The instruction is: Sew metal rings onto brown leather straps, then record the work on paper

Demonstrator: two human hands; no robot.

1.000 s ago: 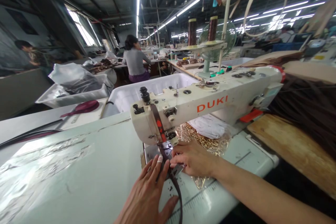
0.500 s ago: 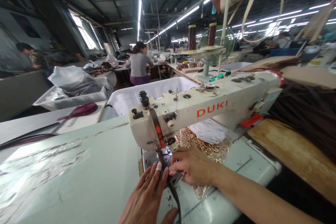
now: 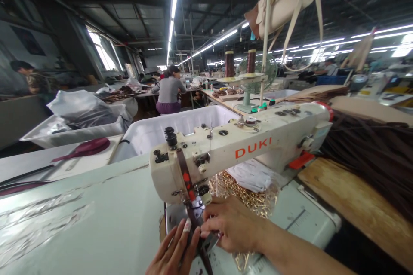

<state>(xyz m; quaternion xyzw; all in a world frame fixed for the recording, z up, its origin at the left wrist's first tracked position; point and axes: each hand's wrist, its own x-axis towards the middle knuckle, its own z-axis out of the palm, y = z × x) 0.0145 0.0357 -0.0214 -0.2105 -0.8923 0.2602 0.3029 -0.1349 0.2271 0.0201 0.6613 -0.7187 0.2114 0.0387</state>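
Observation:
A dark brown strap [image 3: 204,258] runs under the presser foot of a white DUKI sewing machine [image 3: 219,148] and toward me between my hands. My left hand [image 3: 176,251] lies along the strap's left side, its fingers stretched out and one fingertip wrapped in white tape. My right hand [image 3: 234,225] is closed at the strap's right side, just below the needle area. Its fingertips are pinched together, and what they hold is hidden. A shiny metal piece [image 3: 211,240] shows under these fingers. Gold-coloured metal clasps [image 3: 241,189] lie in clear plastic behind my right hand.
A white bin [image 3: 193,120] stands behind the machine. Thread spools [image 3: 229,64] and a hanging beige bag [image 3: 284,4] are above it. A wooden board [image 3: 348,197] and dark brown strips [image 3: 368,150] lie to the right. A person in grey [image 3: 169,90] sits farther back.
The view has shifted, so the machine and both hands appear lower and farther left. Both hands keep nearly the same places beside the strap.

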